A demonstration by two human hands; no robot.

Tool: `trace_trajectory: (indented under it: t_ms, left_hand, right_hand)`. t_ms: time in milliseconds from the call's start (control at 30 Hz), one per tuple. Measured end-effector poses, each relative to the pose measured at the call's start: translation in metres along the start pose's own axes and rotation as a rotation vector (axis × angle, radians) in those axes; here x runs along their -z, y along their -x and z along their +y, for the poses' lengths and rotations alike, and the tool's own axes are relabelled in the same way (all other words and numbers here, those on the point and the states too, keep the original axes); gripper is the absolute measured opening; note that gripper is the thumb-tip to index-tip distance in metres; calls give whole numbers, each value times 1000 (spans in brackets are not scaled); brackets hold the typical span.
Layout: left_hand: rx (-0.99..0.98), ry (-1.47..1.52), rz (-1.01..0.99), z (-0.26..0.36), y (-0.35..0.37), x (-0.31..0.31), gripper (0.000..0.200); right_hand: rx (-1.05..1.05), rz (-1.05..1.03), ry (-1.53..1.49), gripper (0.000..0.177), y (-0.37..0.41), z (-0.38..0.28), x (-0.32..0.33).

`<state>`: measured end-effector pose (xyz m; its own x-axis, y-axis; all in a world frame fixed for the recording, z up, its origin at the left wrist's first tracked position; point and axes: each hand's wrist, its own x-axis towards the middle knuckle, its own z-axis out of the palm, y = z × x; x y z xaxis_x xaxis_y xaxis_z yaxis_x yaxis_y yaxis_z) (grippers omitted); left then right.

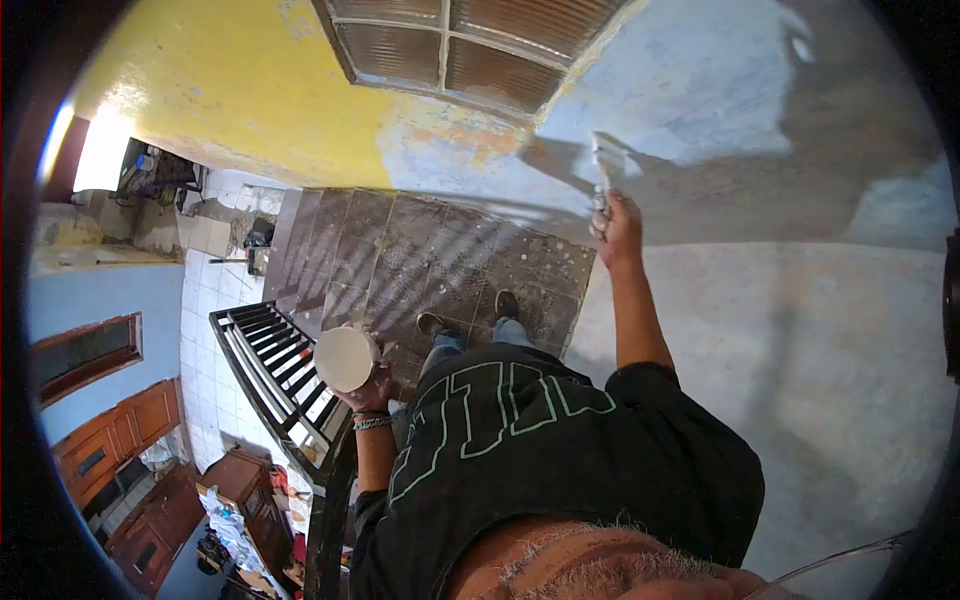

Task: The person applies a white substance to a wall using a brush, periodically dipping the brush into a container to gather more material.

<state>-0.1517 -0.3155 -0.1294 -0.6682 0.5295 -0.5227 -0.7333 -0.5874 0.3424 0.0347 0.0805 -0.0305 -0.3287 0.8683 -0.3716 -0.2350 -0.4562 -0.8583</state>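
Note:
My right hand (617, 228) is stretched out toward the wall, its fingers closed round the handle of a flat paintbrush (610, 155). The brush's wide head is coated white and overlaps the patchy blue-white wall (690, 95). White smears mark the fingers of this hand. Down by the railing, my left hand (372, 388) grips a round tub (346, 359) from below and the side. The tub's top is a pale cream disc, smooth across. A chain bracelet circles my left wrist.
Beside the tub runs a black metal railing (270, 365). My shoes stand on dark, white-spattered floor tiles (420, 260). A ribbed-glass window (470, 50) is set in the wall, beside yellow paint (250, 90). White tiles and wooden doors (120, 425) lie lower, beyond the railing.

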Motion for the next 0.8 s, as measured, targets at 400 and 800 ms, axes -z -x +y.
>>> trace_trajectory:
  t_ms: [400, 800]
  left_hand:
    - [-75, 189, -17, 8, 25, 2, 65]
    - [15, 186, -106, 11, 18, 4, 70]
  right_hand:
    - [-400, -125, 39, 16, -58, 119, 11]
    - [-34, -202, -30, 15, -3, -19, -59]
